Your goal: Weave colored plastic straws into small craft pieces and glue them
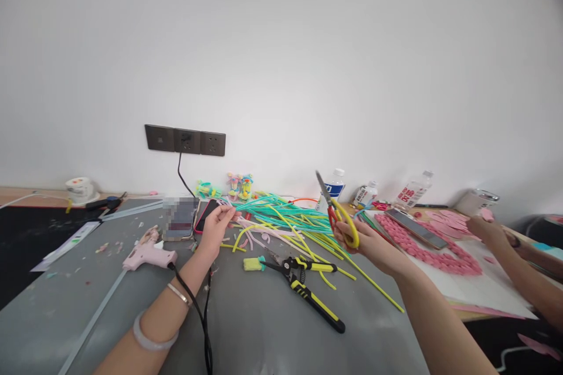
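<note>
Just left of green stems [275,205], left hand [221,224] pinched closed; opposite, right hand [368,244] grips scissors [325,192].

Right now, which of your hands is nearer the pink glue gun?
Left. The left hand is right of the pink glue gun, slightly farther back; the right hand, holding scissors, is much farther right.

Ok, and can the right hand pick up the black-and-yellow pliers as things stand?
Probably not yet: the right hand holds the scissors, which would likely need setting down first, though the near handle of the pliers lies uncovered.
</note>
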{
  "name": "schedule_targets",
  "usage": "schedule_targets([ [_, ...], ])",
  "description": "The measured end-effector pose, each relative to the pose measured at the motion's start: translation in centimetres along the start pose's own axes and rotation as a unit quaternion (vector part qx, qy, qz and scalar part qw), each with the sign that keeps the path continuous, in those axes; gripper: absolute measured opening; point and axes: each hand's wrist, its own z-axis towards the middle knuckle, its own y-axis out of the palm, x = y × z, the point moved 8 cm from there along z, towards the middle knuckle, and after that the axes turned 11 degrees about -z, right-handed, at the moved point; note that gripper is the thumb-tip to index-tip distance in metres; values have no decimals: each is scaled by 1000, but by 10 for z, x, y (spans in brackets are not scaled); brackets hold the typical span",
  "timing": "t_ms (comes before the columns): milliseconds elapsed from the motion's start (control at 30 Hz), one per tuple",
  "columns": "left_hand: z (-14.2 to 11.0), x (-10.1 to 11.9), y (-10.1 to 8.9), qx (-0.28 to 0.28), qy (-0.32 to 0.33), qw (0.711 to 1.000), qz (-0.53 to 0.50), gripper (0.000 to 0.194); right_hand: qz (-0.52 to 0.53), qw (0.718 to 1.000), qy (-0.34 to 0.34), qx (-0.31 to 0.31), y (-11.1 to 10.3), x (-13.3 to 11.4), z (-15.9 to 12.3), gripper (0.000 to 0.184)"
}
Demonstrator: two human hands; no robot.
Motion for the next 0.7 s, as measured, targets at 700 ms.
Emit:
schedule_targets([
  [700,3,-3,-2,-7,0,1000,-10,44,408,854,62,-317,152,-38,-24,76],
])
